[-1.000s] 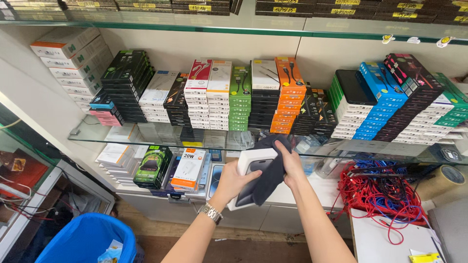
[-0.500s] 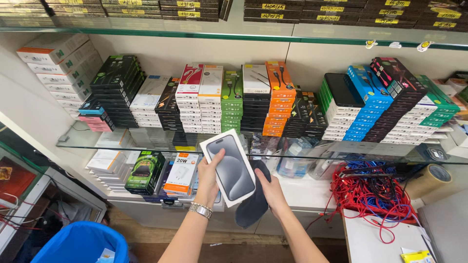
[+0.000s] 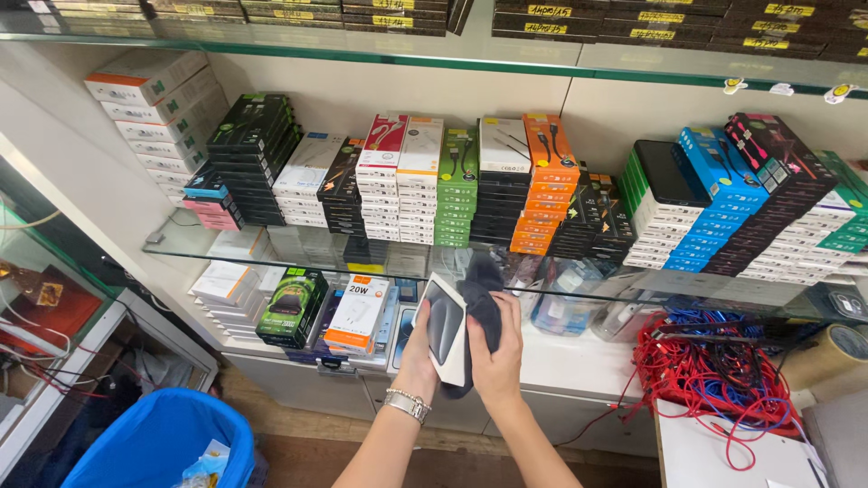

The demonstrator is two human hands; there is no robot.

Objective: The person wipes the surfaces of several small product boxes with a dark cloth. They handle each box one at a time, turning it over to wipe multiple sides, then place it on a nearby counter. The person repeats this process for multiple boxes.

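Observation:
A white phone box (image 3: 442,330) with a dark phone picture on its face is gripped in my left hand (image 3: 418,357), tilted nearly on edge. A silver watch sits on that wrist. My right hand (image 3: 495,351) presses a dark cloth (image 3: 481,305) against the box's right side. Both hands are below the front edge of the glass shelf (image 3: 271,264), in front of the white counter (image 3: 570,352).
Stacks of boxed cables and chargers (image 3: 470,181) fill the glass shelf. More boxes (image 3: 291,305) lie under it. A tangle of red cables (image 3: 714,380) and a tape roll (image 3: 827,352) sit at right. A blue bin (image 3: 158,443) stands at lower left.
The box has turned from facing me to nearly edge-on. My right hand with the cloth has come from under the box to its right side.

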